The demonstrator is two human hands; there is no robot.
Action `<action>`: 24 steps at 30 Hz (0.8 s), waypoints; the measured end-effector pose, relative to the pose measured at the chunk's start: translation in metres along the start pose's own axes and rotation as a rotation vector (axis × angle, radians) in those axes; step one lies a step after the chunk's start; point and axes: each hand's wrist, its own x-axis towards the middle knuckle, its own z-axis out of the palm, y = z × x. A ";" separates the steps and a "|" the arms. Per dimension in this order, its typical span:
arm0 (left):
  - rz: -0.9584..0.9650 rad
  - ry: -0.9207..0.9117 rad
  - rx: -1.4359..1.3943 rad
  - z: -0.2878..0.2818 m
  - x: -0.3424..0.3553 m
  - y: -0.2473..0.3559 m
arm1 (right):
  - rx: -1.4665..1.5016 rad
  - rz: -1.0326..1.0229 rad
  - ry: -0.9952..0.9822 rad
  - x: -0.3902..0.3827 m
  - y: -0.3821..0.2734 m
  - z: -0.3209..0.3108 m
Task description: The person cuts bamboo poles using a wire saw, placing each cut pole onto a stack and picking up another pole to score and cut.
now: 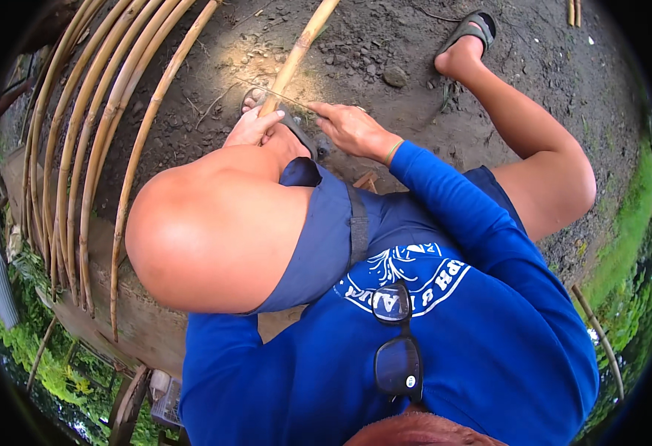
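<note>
A pale bamboo pole slants down from the upper edge to a spot beside my left foot. My left hand is closed around its near end, thumb along the top. Across the pole, just beyond that thumb, lies a thin narrow blade. My right hand is closed on the blade's right end, index finger stretched along it; any handle is hidden in the palm. My sandalled left foot rests right under the hands, partly covered by them.
Several long bamboo poles stand side by side at the left. Dark soil with pebbles and a larger stone lies ahead. My right foot, in a sandal, is stretched far right. Glasses hang on my blue shirt.
</note>
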 end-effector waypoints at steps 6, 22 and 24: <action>-0.168 0.067 -0.314 -0.004 -0.006 -0.013 | -0.001 0.113 -0.149 -0.006 -0.019 -0.005; -0.087 0.109 -0.081 0.010 -0.005 0.019 | 0.036 -0.012 0.019 0.012 0.000 0.025; -0.119 0.110 -0.022 0.008 -0.014 0.015 | 0.046 0.056 -0.051 -0.011 -0.015 0.013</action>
